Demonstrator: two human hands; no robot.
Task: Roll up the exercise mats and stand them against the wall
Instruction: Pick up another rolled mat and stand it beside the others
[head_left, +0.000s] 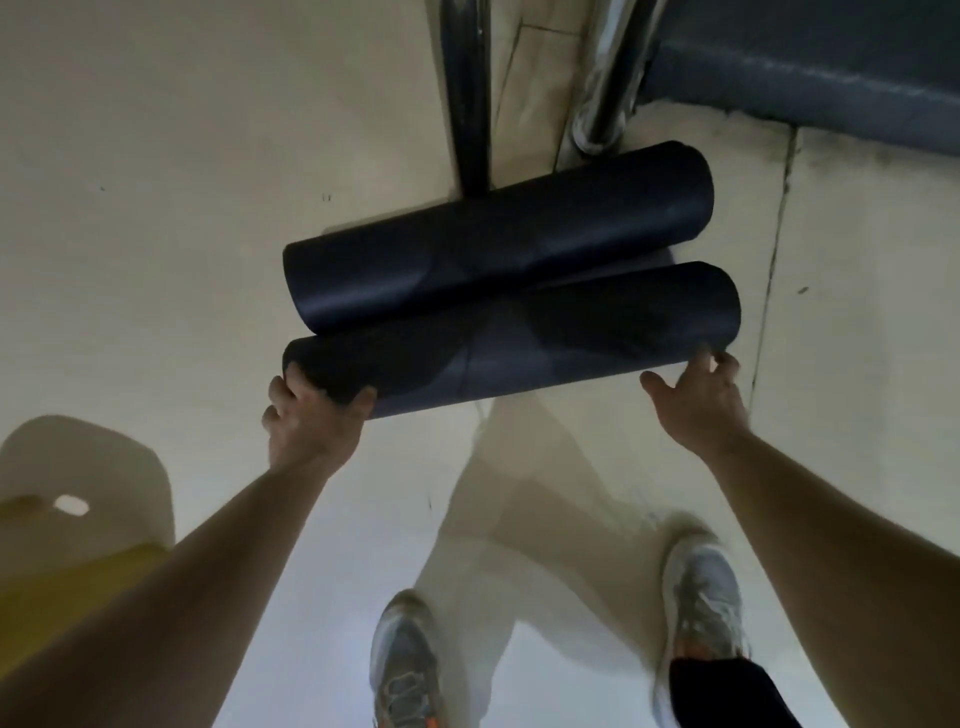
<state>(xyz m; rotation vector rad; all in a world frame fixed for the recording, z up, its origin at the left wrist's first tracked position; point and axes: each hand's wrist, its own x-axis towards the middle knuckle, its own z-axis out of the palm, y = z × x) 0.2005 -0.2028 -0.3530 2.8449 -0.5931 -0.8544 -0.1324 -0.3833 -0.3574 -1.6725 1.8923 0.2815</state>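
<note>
Subject item: near roll (519, 338), a dark exercise mat rolled into a tube, lying crosswise between the two hands. A second dark roll, the far roll (498, 228), lies just beyond it and parallel, the two touching along their length. Whether they are separate mats or one mat wound from both ends cannot be told.

Left hand (311, 421): grips the left end of the near roll, thumb over the front face, fingers curled round the end.

Right hand (701, 400): fingers curl onto the lower right end of the same roll; the thumb is spread wide and stands clear of it.

Beyond the hands, past the far roll: a dark tube (467, 104) and a chrome post (608, 93) over the pale tiled floor (156, 208).

Below the hands: two grey shoes (405, 665), blurred.

Outside the left forearm: a cream and yellow seat-like object (78, 493).
</note>
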